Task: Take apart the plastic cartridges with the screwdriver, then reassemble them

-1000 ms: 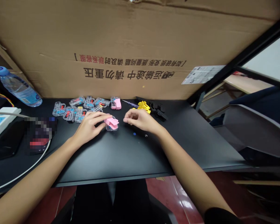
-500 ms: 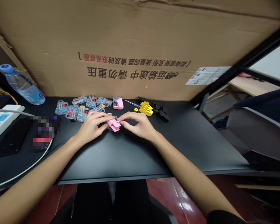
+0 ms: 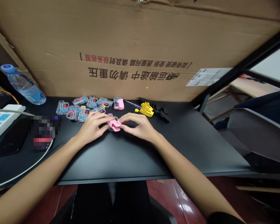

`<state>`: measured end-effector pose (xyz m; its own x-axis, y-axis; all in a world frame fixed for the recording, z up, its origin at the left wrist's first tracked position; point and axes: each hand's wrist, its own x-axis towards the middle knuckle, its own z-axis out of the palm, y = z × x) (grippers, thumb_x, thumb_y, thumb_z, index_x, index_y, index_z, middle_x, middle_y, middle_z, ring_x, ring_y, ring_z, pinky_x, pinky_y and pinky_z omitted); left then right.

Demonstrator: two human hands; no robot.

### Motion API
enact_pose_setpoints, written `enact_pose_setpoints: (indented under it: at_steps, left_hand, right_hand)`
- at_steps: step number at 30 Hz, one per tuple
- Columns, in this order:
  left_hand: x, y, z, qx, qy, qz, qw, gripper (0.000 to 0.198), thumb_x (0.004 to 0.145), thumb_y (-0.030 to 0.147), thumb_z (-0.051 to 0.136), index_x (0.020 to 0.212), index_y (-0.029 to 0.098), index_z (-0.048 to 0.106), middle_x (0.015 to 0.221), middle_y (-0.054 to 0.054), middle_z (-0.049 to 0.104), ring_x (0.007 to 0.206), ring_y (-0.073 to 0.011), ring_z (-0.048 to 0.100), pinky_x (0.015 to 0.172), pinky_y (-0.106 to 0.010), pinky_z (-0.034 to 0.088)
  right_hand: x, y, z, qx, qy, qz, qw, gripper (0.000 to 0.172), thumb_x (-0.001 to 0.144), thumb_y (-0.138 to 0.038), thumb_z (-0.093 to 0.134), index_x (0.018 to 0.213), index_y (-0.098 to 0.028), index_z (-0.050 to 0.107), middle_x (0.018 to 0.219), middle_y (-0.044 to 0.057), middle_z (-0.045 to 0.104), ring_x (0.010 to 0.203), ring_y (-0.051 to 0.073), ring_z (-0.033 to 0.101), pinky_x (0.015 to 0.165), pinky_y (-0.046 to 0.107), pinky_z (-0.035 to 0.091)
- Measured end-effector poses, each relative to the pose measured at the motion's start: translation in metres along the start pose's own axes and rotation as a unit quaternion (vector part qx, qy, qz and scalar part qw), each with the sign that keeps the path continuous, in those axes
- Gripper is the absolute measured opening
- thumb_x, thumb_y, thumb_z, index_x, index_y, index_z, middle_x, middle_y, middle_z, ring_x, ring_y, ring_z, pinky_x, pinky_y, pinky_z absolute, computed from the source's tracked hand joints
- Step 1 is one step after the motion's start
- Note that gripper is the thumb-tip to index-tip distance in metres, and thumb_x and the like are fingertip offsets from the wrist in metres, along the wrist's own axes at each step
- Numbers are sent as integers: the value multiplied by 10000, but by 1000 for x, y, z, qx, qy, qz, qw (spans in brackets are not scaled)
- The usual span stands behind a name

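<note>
A: Head cam, how are the hands?
B: Both arms reach fwd, palms down. Left hand (image 3: 93, 126) & right hand (image 3: 140, 127) meet mid-desk, fingertips of each pinched on the pink piece (image 3: 114, 124). On the desk or just over it? Can't tell.
A: Surface, room?
B: Black desk (image 3: 130, 155). Clear pieces (image 3: 62, 107) & yellow pieces (image 3: 146, 110) behind the hands. Bottle (image 3: 25, 87) & power strip (image 3: 2, 119) far left. Cardboard box (image 3: 140, 37) stands at the back.

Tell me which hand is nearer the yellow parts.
Right. The right hand lies just in front of the yellow parts; the left hand is farther left, across the pink piece both hands grip.
</note>
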<state>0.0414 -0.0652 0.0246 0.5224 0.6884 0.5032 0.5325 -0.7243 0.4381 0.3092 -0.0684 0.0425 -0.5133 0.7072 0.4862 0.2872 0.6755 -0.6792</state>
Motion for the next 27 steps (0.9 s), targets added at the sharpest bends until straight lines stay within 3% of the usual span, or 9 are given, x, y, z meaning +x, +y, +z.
enact_pose_setpoints:
  at_steps: [13, 27]
  left_hand:
    - [-2, -1, 2, 0, 0, 4, 1000, 286, 1077, 277, 648, 1332, 297, 776, 1291, -76, 812, 1191, -268, 729, 1060, -471, 436]
    - [-2, -3, 3, 19, 30, 46, 998, 271, 1072, 258, 671, 1318, 261, 782, 1233, -73, 826, 1117, -246, 740, 1010, -448, 445]
  right_hand:
    - [-3, 7, 2, -25, -1, -45, 999, 198, 1032, -360, 728, 1170, -261, 829, 1144, 98, 845, 1040, 262, 809, 978, 455, 663]
    - [-6, 19, 5, -186, 20, -201, 961, 260, 1070, -172, 668, 1312, -194, 760, 1183, 139, 844, 1028, 241, 831, 897, 397, 703]
